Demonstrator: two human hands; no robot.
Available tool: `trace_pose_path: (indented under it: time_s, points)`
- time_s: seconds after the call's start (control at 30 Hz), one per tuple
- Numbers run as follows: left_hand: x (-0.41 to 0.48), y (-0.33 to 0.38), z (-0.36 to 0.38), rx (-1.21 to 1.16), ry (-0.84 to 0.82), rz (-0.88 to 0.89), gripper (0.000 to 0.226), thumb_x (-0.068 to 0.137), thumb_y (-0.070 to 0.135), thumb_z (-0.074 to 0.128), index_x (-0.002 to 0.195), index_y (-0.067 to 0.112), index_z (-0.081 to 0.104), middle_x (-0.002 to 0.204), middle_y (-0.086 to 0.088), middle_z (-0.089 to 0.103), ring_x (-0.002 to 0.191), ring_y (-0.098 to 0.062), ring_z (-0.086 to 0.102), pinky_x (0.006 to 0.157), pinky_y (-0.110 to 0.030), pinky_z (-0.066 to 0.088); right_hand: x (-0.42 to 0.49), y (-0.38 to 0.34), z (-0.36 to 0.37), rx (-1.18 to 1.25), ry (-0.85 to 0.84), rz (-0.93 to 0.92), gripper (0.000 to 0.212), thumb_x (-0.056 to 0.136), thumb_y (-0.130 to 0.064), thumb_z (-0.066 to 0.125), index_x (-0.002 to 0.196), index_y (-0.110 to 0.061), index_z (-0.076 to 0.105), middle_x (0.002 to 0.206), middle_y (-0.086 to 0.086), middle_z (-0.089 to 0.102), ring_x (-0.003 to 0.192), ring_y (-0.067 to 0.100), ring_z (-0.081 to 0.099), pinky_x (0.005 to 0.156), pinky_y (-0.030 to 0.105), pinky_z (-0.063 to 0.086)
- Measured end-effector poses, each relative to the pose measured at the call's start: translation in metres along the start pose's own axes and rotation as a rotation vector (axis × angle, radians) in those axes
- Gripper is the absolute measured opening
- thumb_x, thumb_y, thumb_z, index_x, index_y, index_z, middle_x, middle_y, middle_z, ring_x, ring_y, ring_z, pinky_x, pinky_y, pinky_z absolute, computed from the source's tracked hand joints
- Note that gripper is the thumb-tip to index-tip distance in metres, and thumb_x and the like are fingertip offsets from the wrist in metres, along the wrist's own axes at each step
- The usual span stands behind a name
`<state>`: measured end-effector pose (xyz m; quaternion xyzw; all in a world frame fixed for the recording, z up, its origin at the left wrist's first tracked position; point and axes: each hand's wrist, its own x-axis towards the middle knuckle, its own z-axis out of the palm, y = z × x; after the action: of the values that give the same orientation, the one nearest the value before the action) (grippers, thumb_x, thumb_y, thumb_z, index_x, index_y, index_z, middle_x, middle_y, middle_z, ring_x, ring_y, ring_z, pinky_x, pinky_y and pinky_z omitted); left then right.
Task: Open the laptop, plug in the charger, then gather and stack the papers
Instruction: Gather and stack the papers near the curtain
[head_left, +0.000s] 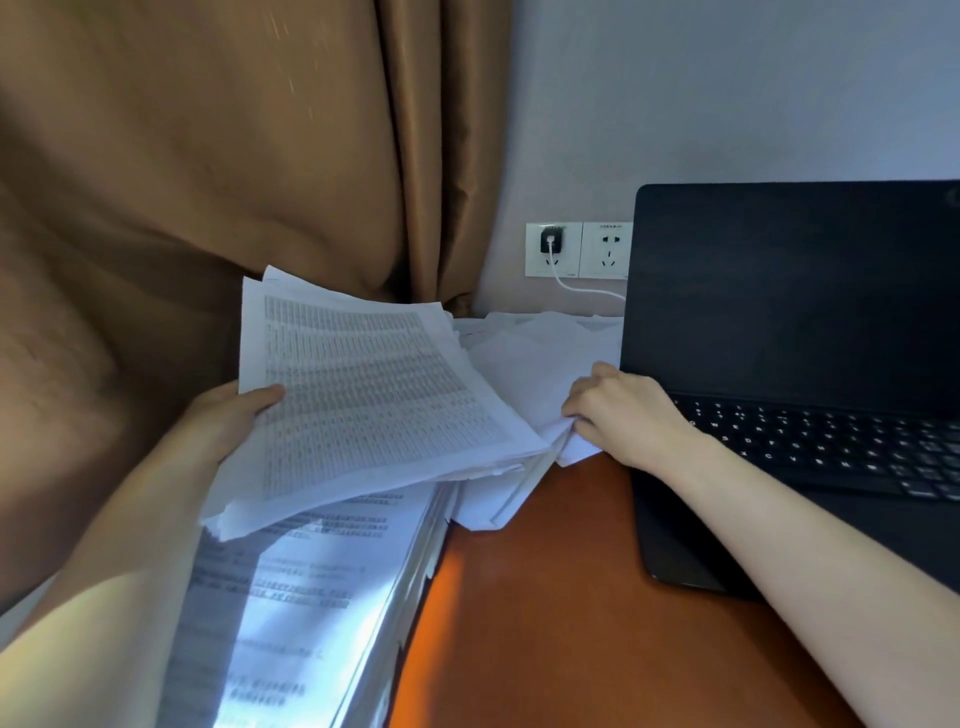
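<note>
A thick sheaf of printed papers (374, 395) is lifted off the desk, tilted up at its far end. My left hand (228, 421) grips its left edge, thumb on top. My right hand (618, 410) pinches the near right corner of the sheets. More loose white papers (540, 348) lie behind it, and a tall stack of printed pages (291, 597) sits below at the left. The black laptop (795, 322) stands open on the right, screen dark. A black charger (549, 241) sits in the wall socket, its white cable (582, 288) running behind the laptop.
A brown curtain (208, 156) hangs at the left and behind the papers. The orange-brown desk (550, 597) shows between the stack and the laptop. A second wall socket (605, 249) is unused. My right forearm crosses the laptop's front left corner.
</note>
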<state>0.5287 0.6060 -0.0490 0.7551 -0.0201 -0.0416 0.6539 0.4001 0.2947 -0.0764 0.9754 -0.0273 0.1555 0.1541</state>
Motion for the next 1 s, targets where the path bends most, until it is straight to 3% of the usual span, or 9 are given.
trace_pose_path:
  time_s: [0.17, 0.3, 0.4, 0.5, 0.63, 0.73, 0.8, 0.87, 1.0]
  points:
    - [0.001, 0.001, 0.000, -0.028, -0.015, -0.016, 0.035, 0.095, 0.011, 0.052, 0.129, 0.005, 0.054, 0.112, -0.015, 0.058, 0.071, -0.018, 0.054, 0.065, -0.026, 0.042, 0.003, -0.004, -0.001, 0.248, 0.116, 0.236, 0.026, 0.097, -0.020, 0.045, 0.108, -0.010, 0.067, 0.108, 0.007, 0.049, 0.085, 0.035, 0.058, 0.063, 0.032, 0.041]
    - [0.001, 0.001, 0.001, -0.043, -0.032, -0.020, 0.034, 0.095, 0.012, 0.052, 0.128, 0.005, 0.055, 0.110, -0.015, 0.059, 0.072, -0.019, 0.056, 0.065, -0.028, 0.043, 0.001, -0.010, 0.000, 0.526, 0.267, 0.392, 0.031, 0.095, -0.014, 0.048, 0.122, -0.015, 0.063, 0.103, 0.010, 0.065, 0.094, 0.034, 0.061, 0.078, 0.034, 0.049]
    - [0.000, 0.001, 0.002, -0.046, -0.030, -0.014, 0.033, 0.095, 0.013, 0.052, 0.128, 0.006, 0.055, 0.107, -0.013, 0.059, 0.072, -0.018, 0.056, 0.062, -0.026, 0.042, 0.006, -0.018, 0.003, 1.051, 0.183, 0.490, 0.042, 0.095, -0.006, 0.038, 0.134, -0.014, 0.052, 0.111, 0.005, 0.061, 0.104, 0.019, 0.056, 0.087, 0.027, 0.048]
    - [-0.001, 0.002, 0.003, -0.033, -0.014, 0.010, 0.033, 0.095, 0.012, 0.052, 0.128, 0.006, 0.055, 0.110, -0.014, 0.059, 0.069, -0.018, 0.054, 0.059, -0.026, 0.040, 0.011, -0.029, -0.003, 1.509, 0.276, 0.581, 0.051, 0.097, -0.016, 0.044, 0.146, -0.019, 0.032, 0.140, -0.005, 0.042, 0.130, 0.016, 0.042, 0.107, 0.040, 0.039]
    - [-0.004, 0.002, 0.003, -0.040, -0.019, 0.032, 0.033, 0.096, 0.010, 0.051, 0.128, 0.005, 0.055, 0.112, -0.015, 0.060, 0.070, -0.018, 0.056, 0.060, -0.027, 0.042, 0.012, -0.045, -0.006, 1.504, 0.306, 0.554, 0.077, 0.091, -0.005, 0.057, 0.151, -0.023, 0.012, 0.131, -0.020, 0.044, 0.108, 0.013, 0.059, 0.092, 0.029, 0.048]
    - [-0.007, 0.003, 0.005, -0.032, -0.020, 0.032, 0.033, 0.096, 0.010, 0.051, 0.128, 0.005, 0.055, 0.108, -0.015, 0.059, 0.069, -0.017, 0.055, 0.059, -0.026, 0.041, 0.013, -0.056, -0.005, 1.411, 0.116, 0.615, 0.013, 0.089, 0.000, 0.051, 0.096, -0.005, 0.059, 0.079, 0.001, 0.065, 0.075, 0.018, 0.060, 0.055, 0.016, 0.047]
    - [-0.009, 0.005, 0.006, -0.019, -0.023, 0.033, 0.032, 0.096, 0.011, 0.051, 0.127, 0.005, 0.056, 0.106, -0.015, 0.059, 0.069, -0.017, 0.055, 0.057, -0.026, 0.040, 0.014, -0.060, -0.006, 1.317, 0.075, 0.625, 0.015, 0.093, -0.004, 0.047, 0.083, -0.009, 0.058, 0.068, 0.002, 0.057, 0.062, 0.010, 0.053, 0.046, 0.014, 0.040]
    - [-0.010, 0.005, 0.004, -0.008, -0.021, 0.036, 0.031, 0.096, 0.011, 0.051, 0.126, 0.005, 0.056, 0.104, -0.014, 0.059, 0.069, -0.017, 0.055, 0.057, -0.026, 0.039, 0.015, -0.059, -0.010, 1.318, 0.138, 0.657, 0.018, 0.097, -0.009, 0.046, 0.083, -0.009, 0.057, 0.069, 0.005, 0.056, 0.060, 0.013, 0.052, 0.047, 0.016, 0.042]
    - [-0.010, 0.004, 0.001, 0.006, -0.026, 0.035, 0.030, 0.096, 0.013, 0.051, 0.125, 0.006, 0.057, 0.107, -0.016, 0.061, 0.071, -0.018, 0.056, 0.059, -0.026, 0.041, 0.018, -0.036, -0.016, 1.421, 0.437, 0.729, 0.016, 0.096, -0.007, 0.047, 0.096, -0.014, 0.062, 0.090, 0.002, 0.064, 0.090, 0.017, 0.060, 0.081, 0.027, 0.048]
